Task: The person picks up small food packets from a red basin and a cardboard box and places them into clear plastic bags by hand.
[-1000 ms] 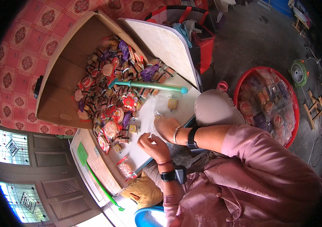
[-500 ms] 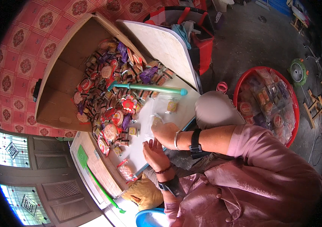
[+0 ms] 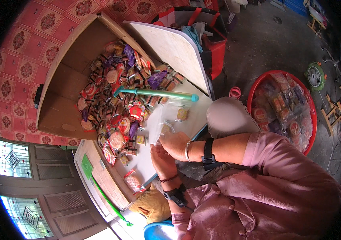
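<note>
A clear plastic bag with a small yellowish wrapped snack [image 3: 165, 128] in it lies on the white tabletop [image 3: 142, 170]. My right hand [image 3: 173, 145] is closed on the bag's near end. Close against it, my left hand [image 3: 163, 163] has its fingers bent together; what they hold is hidden. Beyond my hands lies another clear bag with a square yellow snack [image 3: 182, 115]. To the left sits a loose square snack [image 3: 140, 139], near a big heap of wrapped snacks [image 3: 114, 108] in red, purple and clear wrappers.
The heap spills from a tipped cardboard box [image 3: 64, 88]. Across it lies a green tube-like tool [image 3: 158, 93]. A red tub [image 3: 249, 96] of filled clear bags stands at right, beyond my knee. A green fly swatter [image 3: 106, 196] and a red-and-white packet [image 3: 133, 181] lie at left.
My left hand has shifted up toward my right hand, its fingers now bent in beside it. The bag's snack now shows more clearly beyond my right hand.
</note>
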Demonstrator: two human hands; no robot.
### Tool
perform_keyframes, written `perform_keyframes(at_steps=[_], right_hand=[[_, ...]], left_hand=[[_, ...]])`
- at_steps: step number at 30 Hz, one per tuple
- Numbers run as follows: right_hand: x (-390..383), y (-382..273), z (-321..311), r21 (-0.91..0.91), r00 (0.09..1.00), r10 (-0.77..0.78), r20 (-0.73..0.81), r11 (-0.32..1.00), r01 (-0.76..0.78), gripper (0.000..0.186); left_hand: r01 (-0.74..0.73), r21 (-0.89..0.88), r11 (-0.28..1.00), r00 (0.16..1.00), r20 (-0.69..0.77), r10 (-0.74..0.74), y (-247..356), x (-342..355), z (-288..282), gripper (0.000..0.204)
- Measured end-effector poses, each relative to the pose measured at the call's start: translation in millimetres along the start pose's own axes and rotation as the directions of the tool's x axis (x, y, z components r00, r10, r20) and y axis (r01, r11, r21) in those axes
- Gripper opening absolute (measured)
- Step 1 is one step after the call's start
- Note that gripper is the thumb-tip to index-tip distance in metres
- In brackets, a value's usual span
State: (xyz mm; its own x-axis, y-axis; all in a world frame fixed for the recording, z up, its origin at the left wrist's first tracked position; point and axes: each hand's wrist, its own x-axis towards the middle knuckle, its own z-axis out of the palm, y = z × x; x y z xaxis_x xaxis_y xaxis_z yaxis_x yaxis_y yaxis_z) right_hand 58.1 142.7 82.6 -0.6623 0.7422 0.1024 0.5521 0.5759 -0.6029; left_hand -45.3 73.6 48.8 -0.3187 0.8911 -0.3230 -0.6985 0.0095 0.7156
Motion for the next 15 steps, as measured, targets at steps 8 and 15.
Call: perform_keyframes(at_steps=[8,15], right_hand=[[-1.3,-4.5,-3.0,0.005,0.999,0.031,0.008,0.999,-0.032,0.015],[-3.5,-4.9,-7.7,0.015,1.000,-0.004,0.025,1.000,0.003,0.016]], left_hand=[[-0.013,-0.005,1.000,1.000,-0.009,0.013,2.8,-14.2,7.0,0.049],[0.092,-0.074,0.993,0.993,0.078,-0.086,5.3,-2.2,10.1,0.059]])
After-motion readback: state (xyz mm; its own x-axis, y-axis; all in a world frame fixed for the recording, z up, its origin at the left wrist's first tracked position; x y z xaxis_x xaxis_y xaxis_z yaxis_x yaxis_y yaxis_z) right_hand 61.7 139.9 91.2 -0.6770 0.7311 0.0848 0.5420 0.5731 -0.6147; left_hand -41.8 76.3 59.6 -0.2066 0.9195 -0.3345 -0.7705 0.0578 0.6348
